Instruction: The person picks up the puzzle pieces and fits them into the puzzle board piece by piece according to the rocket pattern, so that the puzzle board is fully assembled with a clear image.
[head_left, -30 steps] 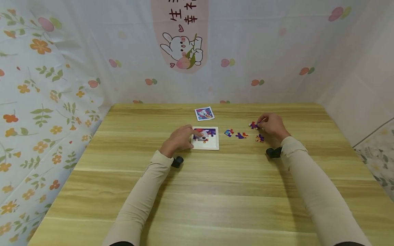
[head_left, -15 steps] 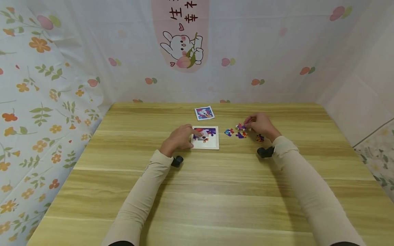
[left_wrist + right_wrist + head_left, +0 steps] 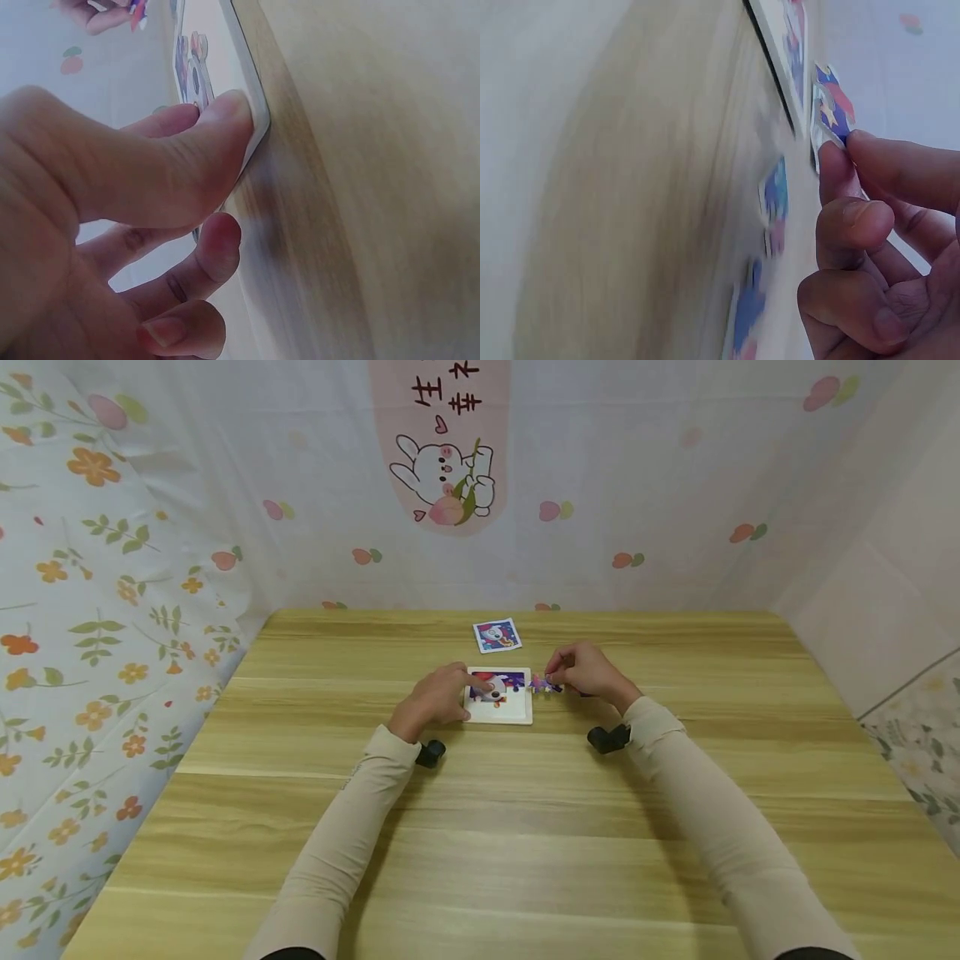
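Observation:
A white puzzle tray (image 3: 512,717) lies on the table, with joined pieces along its upper and left part and bare white at lower right. My left hand (image 3: 437,695) holds its left side, thumb on the lower left corner and index finger reaching over the joined pieces (image 3: 495,683). Between the thumb and index finger of my right hand (image 3: 592,673) is a purple and red jigsaw piece (image 3: 834,105), just off the tray's right edge. Loose jigsaw pieces, one blue (image 3: 775,189) and one purple-blue (image 3: 746,311), lie below that hand, mostly hidden in the head view.
A small picture card (image 3: 497,636) with a similar image lies behind the tray. The wooden table (image 3: 480,827) reaches back to a patterned cloth (image 3: 315,485). Black wrist cameras (image 3: 609,740) sit low beside both hands.
My right hand has moved left with the jigsaw piece, from the right of the loose pieces to the tray's right edge. My left hand has stayed in place on the tray.

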The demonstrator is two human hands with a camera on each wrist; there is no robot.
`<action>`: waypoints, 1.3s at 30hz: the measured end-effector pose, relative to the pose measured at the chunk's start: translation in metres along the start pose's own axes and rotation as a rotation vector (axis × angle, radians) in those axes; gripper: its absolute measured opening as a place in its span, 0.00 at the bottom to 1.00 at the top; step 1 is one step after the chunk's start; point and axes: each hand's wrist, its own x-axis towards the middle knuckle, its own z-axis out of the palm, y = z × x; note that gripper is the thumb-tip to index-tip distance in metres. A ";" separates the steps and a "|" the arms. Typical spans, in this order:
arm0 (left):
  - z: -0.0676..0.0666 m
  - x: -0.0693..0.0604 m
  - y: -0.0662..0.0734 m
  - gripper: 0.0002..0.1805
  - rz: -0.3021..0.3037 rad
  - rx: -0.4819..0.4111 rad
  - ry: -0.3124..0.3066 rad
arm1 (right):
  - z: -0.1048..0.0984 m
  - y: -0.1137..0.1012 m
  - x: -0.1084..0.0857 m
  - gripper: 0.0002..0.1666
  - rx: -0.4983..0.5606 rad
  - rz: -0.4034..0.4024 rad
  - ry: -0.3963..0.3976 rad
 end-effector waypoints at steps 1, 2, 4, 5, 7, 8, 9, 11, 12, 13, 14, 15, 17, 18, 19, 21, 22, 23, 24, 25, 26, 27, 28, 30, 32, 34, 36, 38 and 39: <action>0.000 0.000 0.000 0.30 -0.003 0.000 0.000 | 0.003 -0.003 0.001 0.06 0.001 -0.005 -0.006; 0.000 0.000 0.000 0.30 -0.002 0.002 0.003 | 0.005 -0.006 0.001 0.06 0.002 -0.010 -0.011; 0.000 0.000 0.000 0.30 -0.001 0.000 0.007 | 0.009 -0.011 0.001 0.06 0.011 -0.011 -0.018; 0.000 0.000 0.000 0.30 0.000 0.001 0.010 | 0.011 -0.014 0.002 0.06 0.012 -0.011 -0.016; 0.000 0.000 0.000 0.29 0.002 -0.004 0.012 | 0.015 -0.016 0.003 0.05 0.016 -0.008 -0.017; 0.001 0.000 0.000 0.29 0.002 -0.006 0.012 | 0.017 -0.017 0.004 0.05 0.014 -0.004 -0.019; 0.001 0.000 0.000 0.29 0.001 -0.008 0.010 | 0.019 -0.018 0.005 0.05 0.013 -0.002 -0.020; 0.002 -0.001 -0.001 0.29 -0.001 -0.003 0.005 | 0.022 -0.017 0.008 0.05 0.010 -0.001 -0.028; 0.002 -0.001 -0.001 0.29 -0.003 -0.003 0.001 | 0.024 -0.017 0.009 0.05 0.012 0.002 -0.034; 0.002 -0.001 -0.001 0.30 -0.005 0.000 -0.002 | 0.025 -0.017 0.010 0.05 0.012 0.005 -0.040; 0.003 -0.002 -0.001 0.30 -0.006 0.002 -0.003 | 0.026 -0.017 0.010 0.05 0.012 0.009 -0.044; 0.003 -0.002 -0.002 0.30 -0.008 0.001 -0.003 | 0.028 -0.017 0.011 0.05 0.012 0.009 -0.045; 0.003 -0.002 -0.002 0.30 -0.011 -0.003 -0.001 | 0.029 -0.018 0.011 0.05 0.009 0.011 -0.044; 0.003 -0.002 -0.002 0.30 -0.011 -0.004 0.000 | 0.030 -0.019 0.010 0.04 0.006 0.011 -0.043; 0.003 -0.002 -0.002 0.30 -0.010 -0.007 0.002 | 0.030 -0.020 0.010 0.05 -0.001 0.011 -0.041; 0.003 -0.001 -0.001 0.30 -0.012 -0.013 0.004 | 0.030 -0.021 0.011 0.05 -0.014 0.011 -0.036; 0.002 0.000 -0.001 0.30 -0.012 -0.012 0.004 | 0.030 -0.022 0.011 0.05 -0.021 0.011 -0.033; 0.002 0.000 0.000 0.30 -0.014 -0.011 0.003 | 0.030 -0.023 0.011 0.05 -0.029 0.012 -0.029; 0.002 0.001 0.000 0.30 -0.017 -0.011 0.001 | 0.030 -0.023 0.012 0.05 -0.036 0.014 -0.026; 0.001 0.001 0.000 0.30 -0.020 -0.014 0.000 | 0.030 -0.024 0.013 0.05 -0.043 0.014 -0.023; 0.001 0.001 0.000 0.30 -0.023 -0.015 -0.001 | 0.031 -0.025 0.014 0.05 -0.053 0.014 -0.018; 0.001 0.001 0.000 0.30 -0.025 -0.015 -0.001 | 0.032 -0.026 0.015 0.05 -0.061 0.014 -0.012; 0.001 0.001 0.000 0.30 -0.025 -0.014 0.000 | 0.033 -0.027 0.016 0.05 -0.071 0.013 -0.008; 0.000 0.001 0.000 0.30 -0.024 -0.016 0.004 | 0.034 -0.029 0.017 0.05 -0.096 0.007 0.004; 0.000 0.001 0.000 0.30 -0.021 -0.011 0.007 | 0.035 -0.031 0.018 0.04 -0.128 -0.001 0.017; 0.000 0.000 0.000 0.30 -0.019 -0.009 0.008 | 0.036 -0.033 0.018 0.04 -0.158 -0.005 0.024; 0.000 0.001 0.000 0.30 -0.013 -0.004 0.007 | 0.037 -0.034 0.018 0.04 -0.196 -0.003 0.029; 0.001 0.001 0.000 0.29 -0.008 0.000 0.004 | 0.039 -0.036 0.019 0.04 -0.231 0.008 0.030; 0.001 0.001 0.000 0.29 -0.005 0.000 0.005 | 0.039 -0.036 0.020 0.04 -0.247 0.018 0.033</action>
